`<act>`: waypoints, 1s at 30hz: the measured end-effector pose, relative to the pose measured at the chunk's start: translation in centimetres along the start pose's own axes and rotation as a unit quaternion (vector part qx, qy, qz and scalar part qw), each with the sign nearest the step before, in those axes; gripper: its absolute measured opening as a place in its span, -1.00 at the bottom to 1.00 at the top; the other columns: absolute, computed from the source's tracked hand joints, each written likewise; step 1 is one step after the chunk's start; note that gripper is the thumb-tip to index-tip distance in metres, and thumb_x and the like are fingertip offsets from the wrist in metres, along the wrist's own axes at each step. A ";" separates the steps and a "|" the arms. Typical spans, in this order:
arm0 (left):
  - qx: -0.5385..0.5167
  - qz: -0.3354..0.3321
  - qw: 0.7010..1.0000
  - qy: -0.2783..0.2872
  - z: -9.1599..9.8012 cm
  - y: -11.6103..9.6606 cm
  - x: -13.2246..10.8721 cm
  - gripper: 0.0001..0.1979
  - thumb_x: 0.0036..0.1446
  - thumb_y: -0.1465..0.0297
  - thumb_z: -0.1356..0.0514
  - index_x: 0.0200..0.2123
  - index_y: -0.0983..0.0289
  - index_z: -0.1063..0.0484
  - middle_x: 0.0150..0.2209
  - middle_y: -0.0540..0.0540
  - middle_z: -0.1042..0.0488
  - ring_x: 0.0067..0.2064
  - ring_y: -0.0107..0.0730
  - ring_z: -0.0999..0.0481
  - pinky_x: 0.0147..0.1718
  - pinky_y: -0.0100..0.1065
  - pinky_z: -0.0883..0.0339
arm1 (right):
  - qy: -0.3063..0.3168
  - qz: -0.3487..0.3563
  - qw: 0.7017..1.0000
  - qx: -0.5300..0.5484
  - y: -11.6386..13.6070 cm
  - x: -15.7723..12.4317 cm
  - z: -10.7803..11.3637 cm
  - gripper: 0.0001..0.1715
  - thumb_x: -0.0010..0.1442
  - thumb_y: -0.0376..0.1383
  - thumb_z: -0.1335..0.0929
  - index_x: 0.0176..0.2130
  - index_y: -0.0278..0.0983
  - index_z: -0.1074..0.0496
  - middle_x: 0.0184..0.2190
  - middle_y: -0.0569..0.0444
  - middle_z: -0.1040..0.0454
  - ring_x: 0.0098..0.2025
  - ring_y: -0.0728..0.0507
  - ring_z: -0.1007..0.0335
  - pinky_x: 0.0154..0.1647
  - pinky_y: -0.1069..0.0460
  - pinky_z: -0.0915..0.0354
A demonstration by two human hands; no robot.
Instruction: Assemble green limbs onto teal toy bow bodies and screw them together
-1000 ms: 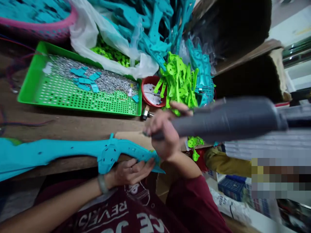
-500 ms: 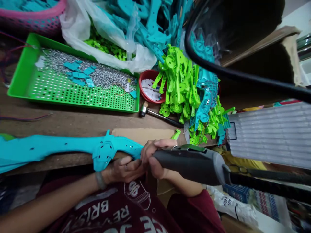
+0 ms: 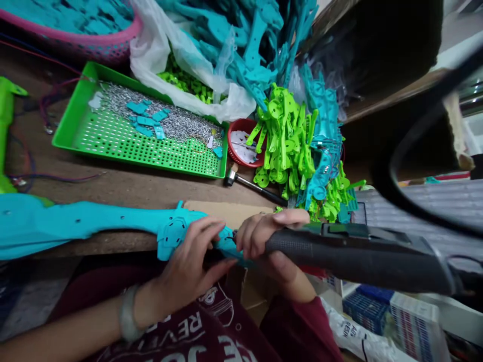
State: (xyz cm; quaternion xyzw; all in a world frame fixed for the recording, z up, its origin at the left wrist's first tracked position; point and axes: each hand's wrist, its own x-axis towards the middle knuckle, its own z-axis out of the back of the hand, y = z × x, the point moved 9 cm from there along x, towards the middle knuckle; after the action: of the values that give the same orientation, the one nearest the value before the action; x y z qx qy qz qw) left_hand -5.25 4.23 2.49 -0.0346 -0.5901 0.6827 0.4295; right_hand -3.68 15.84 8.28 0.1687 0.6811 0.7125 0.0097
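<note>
Half-spread left hand (image 3: pixel 183 265) spans long turquoise plastic shell (image 3: pixel 124 217); right hand (image 3: pixel 260 234) grips dark-grey cylindrical driver (image 3: pixel 347 259) there; I judge fastening, needing steadiness.

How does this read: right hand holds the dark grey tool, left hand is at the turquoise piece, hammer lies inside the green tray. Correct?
Not the hammer: the head view shows it outside the green tray, on the bench. The right hand holds the dark grey tool; left hand is at the turquoise piece.
</note>
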 end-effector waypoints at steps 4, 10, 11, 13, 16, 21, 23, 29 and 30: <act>0.039 0.021 0.992 0.119 1.4 1.3 5.0 -0.80 0.35 0.55 -0.02 -0.29 0.25 -0.38 -0.35 0.03 -0.46 -0.34 -0.39 -0.48 -0.35 -0.38 -0.37 | 0.005 0.153 0.986 0.062 3.2 4.7 -1.8 -0.60 0.26 -0.19 -0.38 0.05 -0.05 -0.22 -0.64 0.36 -0.22 -0.67 0.02 -0.27 -0.61 0.10 -0.35; 0.422 0.047 0.903 0.056 8.1 4.0 11.1 -0.65 0.36 0.54 0.04 0.15 0.38 -0.32 0.05 0.30 -0.47 0.12 0.05 -0.44 0.01 0.00 -0.35 | -0.181 0.201 0.963 0.001 -0.9 11.7 1.3 -0.59 0.20 -0.11 -0.39 0.01 -0.09 -0.24 -0.64 0.35 -0.21 -0.66 0.02 -0.23 -0.56 0.07 -0.29; 0.430 0.009 0.901 0.061 7.2 3.1 10.4 -0.61 0.38 0.51 0.05 0.22 0.45 -0.25 0.12 0.36 -0.43 0.19 0.12 -0.39 0.06 0.05 -0.31 | -0.197 0.170 0.966 -0.012 -2.4 12.5 1.7 -0.56 0.19 -0.11 -0.40 0.01 -0.12 -0.25 -0.63 0.35 -0.23 -0.66 0.02 -0.24 -0.54 0.06 -0.29; 0.402 -0.088 0.907 0.091 3.7 0.9 7.0 -0.62 0.35 0.50 0.00 0.17 0.51 -0.32 0.05 0.39 -0.50 0.10 0.06 -0.47 0.04 0.01 -0.32 | -0.210 0.114 0.971 -0.034 -5.4 13.3 2.2 -0.52 0.15 -0.09 -0.42 0.00 -0.18 -0.27 -0.64 0.34 -0.27 -0.66 0.01 -0.26 -0.52 0.05 -0.28; 0.294 -0.231 0.918 0.132 -2.3 -2.5 0.0 -0.66 0.31 0.45 -0.07 0.09 0.37 -0.45 -0.03 0.22 -0.59 0.06 -0.14 -0.51 0.10 -0.10 -0.28 | -0.216 0.083 0.972 -0.028 -8.1 13.3 2.6 -0.50 0.13 -0.09 -0.43 -0.02 -0.23 -0.27 -0.65 0.34 -0.30 -0.66 0.01 -0.27 -0.53 0.04 -0.26; 0.271 -0.228 0.927 0.125 -5.3 -2.4 -3.3 -0.66 0.31 0.49 -0.05 0.09 0.41 -0.45 0.09 0.24 -0.51 0.12 -0.15 -0.45 0.16 -0.11 -0.26 | -0.202 0.082 0.976 -0.012 -9.3 13.2 2.5 -0.53 0.14 -0.10 -0.43 -0.04 -0.22 -0.25 -0.65 0.35 -0.28 -0.67 0.01 -0.25 -0.56 0.05 -0.25; 0.240 -0.246 0.931 0.119 -5.0 -2.2 -2.9 -0.68 0.32 0.51 -0.05 0.06 0.40 -0.47 0.03 0.20 -0.54 0.07 -0.19 -0.47 0.13 -0.14 -0.29 | -0.195 0.066 0.978 -0.028 -9.6 13.3 2.4 -0.54 0.15 -0.07 -0.43 -0.07 -0.20 -0.25 -0.64 0.34 -0.28 -0.66 0.00 -0.27 -0.55 0.04 -0.25; 0.179 -0.329 0.921 0.108 -5.1 -2.4 -2.7 -0.77 0.34 0.45 -0.10 -0.06 0.32 -0.53 -0.01 0.16 -0.55 0.07 -0.25 -0.48 0.03 -0.23 -0.41 | -0.177 0.073 0.981 -0.026 -10.4 13.5 2.3 -0.55 0.15 -0.09 -0.44 -0.11 -0.18 -0.21 -0.64 0.34 -0.33 -0.64 -0.01 -0.30 -0.52 0.03 -0.28; 0.176 -0.337 0.920 0.100 -5.1 -2.4 -2.7 -0.78 0.34 0.45 -0.11 -0.09 0.32 -0.55 -0.01 0.16 -0.56 0.07 -0.25 -0.49 0.01 -0.24 -0.43 | -0.178 0.072 0.981 -0.031 -10.5 13.6 2.3 -0.55 0.14 -0.10 -0.44 -0.10 -0.18 -0.21 -0.63 0.34 -0.34 -0.62 -0.01 -0.32 -0.50 0.03 -0.29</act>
State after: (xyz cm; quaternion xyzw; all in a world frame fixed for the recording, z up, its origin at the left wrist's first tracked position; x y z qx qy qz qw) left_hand 0.61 6.33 1.68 0.1740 -0.3917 0.5835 0.6898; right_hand -18.22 22.14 1.16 0.3406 0.6319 0.6910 0.0849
